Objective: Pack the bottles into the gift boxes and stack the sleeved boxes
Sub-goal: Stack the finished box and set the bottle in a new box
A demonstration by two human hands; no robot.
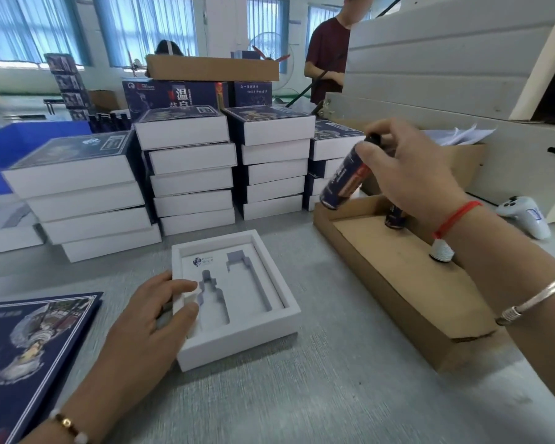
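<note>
1. The right hand (407, 168), upper right of the frame, is gripping a dark blue cylindrical bottle (345, 179) by its cap end, tilted above the shallow brown cardboard tray (394, 283).
2. The left hand (148, 318), fingers loosely spread, is resting on the open white gift box (234, 296) at centre; its two insert slots are lying empty.
3. A second bottle (394, 217) in the tray is standing largely hidden behind the right wrist.
4. Stacks of sleeved white boxes (189, 168) are standing behind.

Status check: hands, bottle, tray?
Left hand resting on open white gift box, both cutouts empty. Right hand grip pinching dark blue bottle by its cap, above brown cardboard tray. Path to box clear.
</note>
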